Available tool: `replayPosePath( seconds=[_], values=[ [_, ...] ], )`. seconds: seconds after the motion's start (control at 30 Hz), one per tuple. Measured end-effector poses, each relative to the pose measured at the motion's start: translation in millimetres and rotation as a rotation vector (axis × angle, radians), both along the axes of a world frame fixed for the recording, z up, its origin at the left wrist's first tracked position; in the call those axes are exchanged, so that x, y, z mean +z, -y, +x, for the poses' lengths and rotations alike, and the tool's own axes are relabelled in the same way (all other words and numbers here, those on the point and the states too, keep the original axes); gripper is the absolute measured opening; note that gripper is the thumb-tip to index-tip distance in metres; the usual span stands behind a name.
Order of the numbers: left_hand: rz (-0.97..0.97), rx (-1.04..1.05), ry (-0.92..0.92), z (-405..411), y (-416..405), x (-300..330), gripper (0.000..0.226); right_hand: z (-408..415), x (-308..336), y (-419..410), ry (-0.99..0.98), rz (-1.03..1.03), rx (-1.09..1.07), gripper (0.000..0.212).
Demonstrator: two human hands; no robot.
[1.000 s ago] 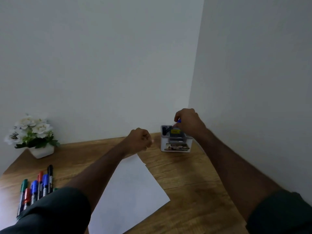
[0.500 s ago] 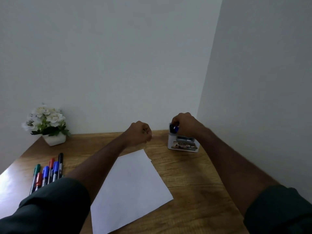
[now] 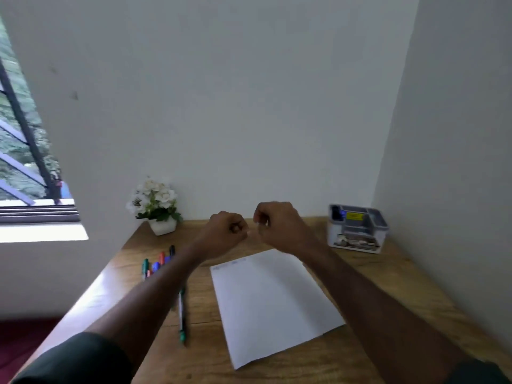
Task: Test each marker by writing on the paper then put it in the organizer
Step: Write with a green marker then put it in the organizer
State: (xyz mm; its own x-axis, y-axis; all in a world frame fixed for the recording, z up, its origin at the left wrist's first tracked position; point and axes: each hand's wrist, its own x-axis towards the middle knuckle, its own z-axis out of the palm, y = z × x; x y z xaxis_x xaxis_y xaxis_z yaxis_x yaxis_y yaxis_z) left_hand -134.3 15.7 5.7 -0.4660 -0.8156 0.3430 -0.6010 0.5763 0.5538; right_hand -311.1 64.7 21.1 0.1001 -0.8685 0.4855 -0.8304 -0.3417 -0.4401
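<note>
Hovering above the far edge of the paper (image 3: 273, 303), the left hand (image 3: 227, 231) and right hand (image 3: 277, 224) are held close together, both curled into fists with nothing gripped. The loose markers (image 3: 158, 263) are laid on the worktop (image 3: 388, 286) at left, well apart from the organizer (image 3: 357, 230) at the far right corner, in which one blue-capped marker (image 3: 336, 212) is stood.

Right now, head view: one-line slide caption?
Both hands curled above the paper; markers left, organizer right.
</note>
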Motion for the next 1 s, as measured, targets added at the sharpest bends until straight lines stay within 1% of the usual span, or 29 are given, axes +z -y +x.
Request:
replayPosePath(
  seconds=[0.03, 0.1, 0.17, 0.23, 0.27, 0.33, 0.4, 0.47, 0.6, 0.67, 0.77, 0.83, 0.9, 0.97, 1.0],
  values=[
    [-0.032, 0.007, -0.028, 18.2, -0.4, -6.7, 0.009, 17.4, -8.0, -0.2, 0.015, 0.021, 0.038, 0.016],
    [-0.079, 0.043, -0.078, 57.2, 0.4, -23.7, 0.013, 50.1, -25.4, -1.6, 0.041, 0.054, 0.117, 0.014],
    [-0.102, 0.132, -0.089, 90.7, 3.1, -39.5, 0.017, 78.2, -40.2, -2.6, 0.012, 0.102, 0.172, 0.012],
    [-0.101, 0.213, -0.098, 112.6, 4.2, -50.7, 0.020, 100.9, -52.7, -3.9, -0.025, 0.165, 0.209, 0.002],
    [-0.100, 0.230, -0.097, 119.3, 5.0, -54.4, 0.022, 111.5, -57.2, -5.5, -0.043, 0.199, 0.217, 0.008],
    [-0.097, 0.224, -0.076, 126.2, 8.4, -60.7, 0.024, 129.2, -65.0, -10.3, -0.099, 0.272, 0.228, 0.023],
    [-0.099, 0.200, -0.031, 126.8, 12.5, -63.7, 0.014, 138.6, -69.3, -15.9, -0.154, 0.317, 0.212, 0.029],
    [-0.091, 0.177, 0.003, 127.6, 20.2, -67.5, 0.006, 144.2, -73.0, -18.1, -0.181, 0.338, 0.191, 0.027],
    [-0.066, 0.073, 0.078, 128.1, 26.7, -69.7, 0.009, 146.0, -72.3, -19.2, -0.201, 0.394, 0.098, 0.021],
    [-0.074, 0.015, 0.095, 129.0, 25.4, -66.6, 0.021, 143.2, -65.1, -16.4, -0.164, 0.390, 0.053, 0.023],
    [-0.062, -0.095, 0.005, 127.8, 20.4, -60.8, 0.030, 132.0, -51.7, -12.1, -0.059, 0.363, -0.003, 0.023],
    [-0.046, -0.153, -0.035, 124.4, 17.0, -58.8, 0.026, 122.0, -46.5, -10.9, -0.067, 0.349, -0.023, 0.019],
    [-0.039, -0.209, -0.047, 120.8, 15.5, -58.9, 0.014, 111.5, -45.8, -9.8, -0.066, 0.364, -0.015, 0.016],
    [-0.051, -0.249, -0.054, 118.2, 13.7, -57.9, 0.009, 101.1, -46.6, -8.1, 0.066, 0.364, 0.005, 0.013],
    [-0.048, -0.268, -0.070, 117.2, 12.8, -56.7, 0.010, 95.1, -47.0, -6.5, 0.195, 0.350, 0.007, 0.012]
  ],
)
